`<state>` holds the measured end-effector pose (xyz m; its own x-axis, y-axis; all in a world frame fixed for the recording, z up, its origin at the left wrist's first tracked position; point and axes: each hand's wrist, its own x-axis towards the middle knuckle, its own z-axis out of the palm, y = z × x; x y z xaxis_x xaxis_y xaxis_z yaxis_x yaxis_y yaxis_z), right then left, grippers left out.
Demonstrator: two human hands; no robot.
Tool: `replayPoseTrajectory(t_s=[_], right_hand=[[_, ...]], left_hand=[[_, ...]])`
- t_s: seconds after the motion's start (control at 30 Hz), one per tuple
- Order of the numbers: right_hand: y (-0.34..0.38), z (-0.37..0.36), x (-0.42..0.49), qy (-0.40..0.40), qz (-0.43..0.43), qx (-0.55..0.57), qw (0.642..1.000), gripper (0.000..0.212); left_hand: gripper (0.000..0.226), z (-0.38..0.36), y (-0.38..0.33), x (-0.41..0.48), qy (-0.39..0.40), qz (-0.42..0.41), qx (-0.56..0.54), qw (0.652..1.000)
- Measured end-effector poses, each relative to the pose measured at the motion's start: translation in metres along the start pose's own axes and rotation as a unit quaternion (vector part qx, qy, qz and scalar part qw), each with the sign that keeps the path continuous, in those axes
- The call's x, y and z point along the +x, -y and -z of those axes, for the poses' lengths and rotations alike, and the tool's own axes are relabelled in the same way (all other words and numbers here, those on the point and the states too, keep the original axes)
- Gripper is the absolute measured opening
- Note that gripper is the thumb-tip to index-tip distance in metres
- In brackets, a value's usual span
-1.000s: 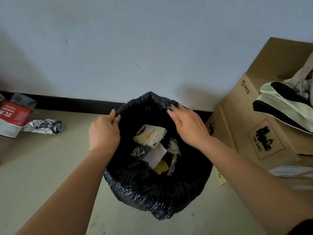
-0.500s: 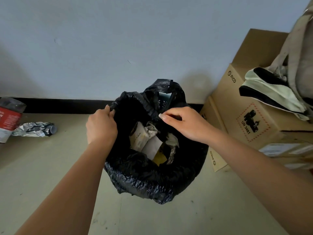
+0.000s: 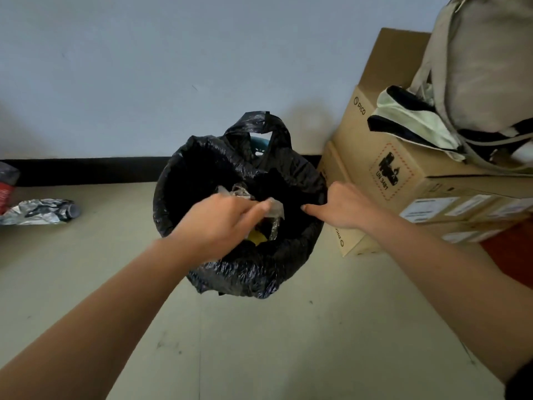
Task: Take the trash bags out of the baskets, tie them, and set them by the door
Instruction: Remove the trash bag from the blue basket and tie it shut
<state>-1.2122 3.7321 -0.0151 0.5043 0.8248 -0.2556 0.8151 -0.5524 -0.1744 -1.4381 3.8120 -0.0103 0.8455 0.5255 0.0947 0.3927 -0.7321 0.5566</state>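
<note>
1. At the far left edge of the floor (image 3: 86,284), a red package (image 3: 5,194) is cut off by the frame, with a crumpled silver wrapper (image 3: 37,210) lying just beside it near the black baseboard (image 3: 86,170).
2. Between the wrapper and the trash bag (image 3: 245,272) lies a stretch of bare floor, and more bare floor opens in front of the bag toward the camera.
3. The black trash bag sits in the middle, close to the wall (image 3: 144,67), its mouth open and its rim folded outward; one handle loop (image 3: 259,125) stands up at the back, and a bit of a teal basket (image 3: 258,142) shows through it.
4. The left hand (image 3: 219,226) hangs over the bag's mouth, blurred; its fingers (image 3: 253,210) are loosely extended and it cannot be told whether they hold anything.
5. Paper and plastic scraps (image 3: 274,209) lie inside the bag.
6. The right hand (image 3: 343,206) rests on the bag's right rim, thumb out; whether it pinches the plastic cannot be told.
7. Stacked cardboard boxes (image 3: 403,174) stand just beside the bag on the right, carrying a beige backpack (image 3: 484,67).
</note>
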Motion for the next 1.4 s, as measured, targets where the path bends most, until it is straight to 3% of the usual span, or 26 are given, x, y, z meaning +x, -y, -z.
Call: replayPoseTrajectory(t_s=[0.07,0.13,0.2,0.27,0.33,0.6,0.8,0.87,0.97,1.1,1.3,1.4], right_hand=[[0.004,0.001,-0.008,0.041,-0.010,-0.006,0.999,0.057],[0.010,0.002,-0.015,0.051,-0.014,-0.017,0.998,0.056],[0.016,0.002,-0.022,0.044,-0.017,-0.038,0.998,0.055],[0.018,0.001,-0.024,0.033,-0.017,-0.048,0.998,0.052],[0.019,0.000,-0.026,0.029,-0.020,-0.038,0.999,0.048],[0.024,0.006,-0.026,0.033,-0.039,0.057,0.997,0.038],[0.031,0.004,-0.025,0.045,-0.045,0.301,0.952,0.037],[0.030,0.005,-0.029,0.059,-0.013,0.334,0.941,0.029],[0.028,0.009,-0.034,0.104,0.070,0.279,0.952,0.017],[0.022,0.016,-0.039,0.188,0.125,0.194,0.955,0.034],[0.020,0.001,-0.035,0.101,0.172,0.164,0.966,0.010],[0.024,-0.001,-0.032,0.066,0.174,0.159,0.970,0.008]], left_hand=[[0.048,-0.012,-0.024,0.000,0.125,-0.006,0.027,0.992],[0.054,-0.026,-0.035,-0.001,0.190,-0.021,0.113,0.975],[0.042,-0.032,-0.038,-0.003,0.208,-0.027,0.168,0.963],[0.028,-0.030,-0.035,-0.004,0.221,-0.011,0.128,0.967],[0.029,-0.027,-0.030,-0.005,0.226,0.004,0.071,0.971],[0.033,-0.026,-0.018,-0.003,0.158,0.012,-0.006,0.987],[0.035,-0.021,0.004,-0.002,0.137,0.105,-0.081,0.982],[0.036,-0.018,0.012,0.000,0.120,0.135,-0.110,0.977],[0.034,-0.017,0.017,0.001,0.087,0.178,-0.145,0.969],[0.041,-0.022,0.026,0.007,0.008,0.249,-0.195,0.949],[0.031,-0.026,0.026,0.010,-0.044,0.261,-0.190,0.946],[0.022,-0.023,0.019,0.006,-0.062,0.207,-0.211,0.953]])
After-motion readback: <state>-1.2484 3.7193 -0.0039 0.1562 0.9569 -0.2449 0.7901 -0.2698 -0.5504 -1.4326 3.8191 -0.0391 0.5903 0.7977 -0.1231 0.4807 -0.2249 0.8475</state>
